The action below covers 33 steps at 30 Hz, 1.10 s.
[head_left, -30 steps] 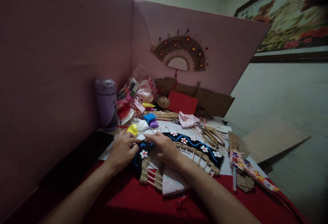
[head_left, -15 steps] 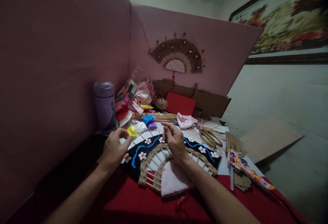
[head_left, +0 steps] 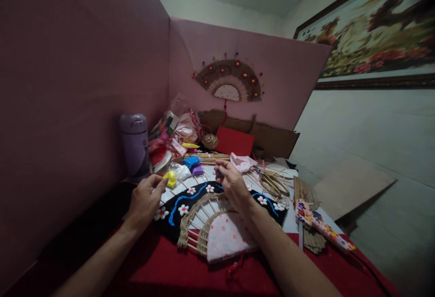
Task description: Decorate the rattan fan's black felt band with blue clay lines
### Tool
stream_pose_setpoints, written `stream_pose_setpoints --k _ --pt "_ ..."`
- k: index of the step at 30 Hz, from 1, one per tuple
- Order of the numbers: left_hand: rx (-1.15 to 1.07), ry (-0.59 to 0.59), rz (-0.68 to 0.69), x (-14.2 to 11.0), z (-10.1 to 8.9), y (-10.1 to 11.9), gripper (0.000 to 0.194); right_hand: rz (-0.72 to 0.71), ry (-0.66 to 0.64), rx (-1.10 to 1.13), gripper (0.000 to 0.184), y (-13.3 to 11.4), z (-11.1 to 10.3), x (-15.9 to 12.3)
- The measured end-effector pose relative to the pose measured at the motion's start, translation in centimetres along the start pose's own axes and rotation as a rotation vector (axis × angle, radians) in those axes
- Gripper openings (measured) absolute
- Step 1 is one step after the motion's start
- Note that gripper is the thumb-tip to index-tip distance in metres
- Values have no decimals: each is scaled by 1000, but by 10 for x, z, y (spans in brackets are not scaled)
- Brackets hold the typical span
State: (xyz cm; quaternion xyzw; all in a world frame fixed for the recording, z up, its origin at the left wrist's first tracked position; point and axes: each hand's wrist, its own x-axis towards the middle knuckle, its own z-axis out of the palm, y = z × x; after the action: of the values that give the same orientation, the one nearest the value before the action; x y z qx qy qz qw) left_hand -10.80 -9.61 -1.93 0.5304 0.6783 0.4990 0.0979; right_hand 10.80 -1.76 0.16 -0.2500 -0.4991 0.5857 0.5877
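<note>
A hand-made fan (head_left: 223, 236) lies spread before me, with a black band, white flowers, wavy blue lines, woven twine and a dotted pink cloth centre. Over its left end, my left hand (head_left: 144, 199) is closed, thumb and index finger near each other; whatever they hold is too small to make out. My right hand (head_left: 234, 187) is raised above the fan's top edge, fingertips pinched round a tiny bluish bit. Soft packets of yellow clay (head_left: 170, 178), blue clay (head_left: 191, 161) and purple clay (head_left: 197, 170) lie just beyond the fan.
A purple bottle (head_left: 134, 145) stands at the left. Pliers (head_left: 272, 182) and thin sticks lie behind the fan to the right. A flower-patterned glue gun (head_left: 324, 226) with a cord rests on cardboard strips. Another fan (head_left: 231, 79) hangs on the pink partition (head_left: 285, 65).
The view has tilted up and shifted slightly, moving the table contents a little left. Both hands keep nearly the same poses, with the right fingertips turned slightly and the bluish bit now visible.
</note>
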Motion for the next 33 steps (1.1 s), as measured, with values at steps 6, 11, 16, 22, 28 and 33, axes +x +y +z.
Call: stream_pose_setpoints --k 6,11,16,22,28,33 --pt "-36 -52 119 11 1 22 27 -77 -206 -120 39 8 7 -7" --pt "-18 -304 362 7 13 68 26 -288 -210 -469 40 8 9 -18" --pt "267 -280 547 4 32 79 16 -548 -278 -710 47 7 6 -22" --pt "83 -327 434 14 35 75 22 -613 -258 -805 25 3 5 -21" --pt "-83 -334 412 16 44 66 36 -501 -252 -827 11 -1 5 -21" --pt "-199 -271 388 9 53 52 31 -460 -246 -830 9 0 6 -24"
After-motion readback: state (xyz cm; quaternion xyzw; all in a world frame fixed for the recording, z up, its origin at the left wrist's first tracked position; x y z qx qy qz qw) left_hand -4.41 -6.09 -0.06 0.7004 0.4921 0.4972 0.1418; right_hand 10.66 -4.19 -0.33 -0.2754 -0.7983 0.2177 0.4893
